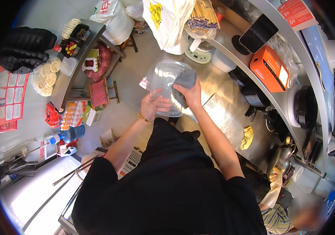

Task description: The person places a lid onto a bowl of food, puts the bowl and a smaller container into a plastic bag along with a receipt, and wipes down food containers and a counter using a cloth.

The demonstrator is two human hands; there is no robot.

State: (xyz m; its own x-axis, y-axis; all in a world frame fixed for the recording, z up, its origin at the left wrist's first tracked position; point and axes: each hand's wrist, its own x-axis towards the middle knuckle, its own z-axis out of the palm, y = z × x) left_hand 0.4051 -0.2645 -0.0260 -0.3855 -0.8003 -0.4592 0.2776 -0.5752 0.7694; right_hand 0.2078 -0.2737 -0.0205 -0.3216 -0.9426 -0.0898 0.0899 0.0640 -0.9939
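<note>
A clear plastic container, seemingly a box or lid with a rounded rim, is held up in front of me. Its near left edge is in the grip of my left hand, with the fingers partly seen through the plastic. A bracelet circles that wrist. My right hand clasps a grey cloth and presses it against the container's right side. Part of the container lies hidden behind the cloth.
A steel counter runs along my right, bearing a yellow cloth and a kitchen scale. On the shelf above sits an orange device. At lower right, a gloved person is beside a metal pot. A small stool stands left.
</note>
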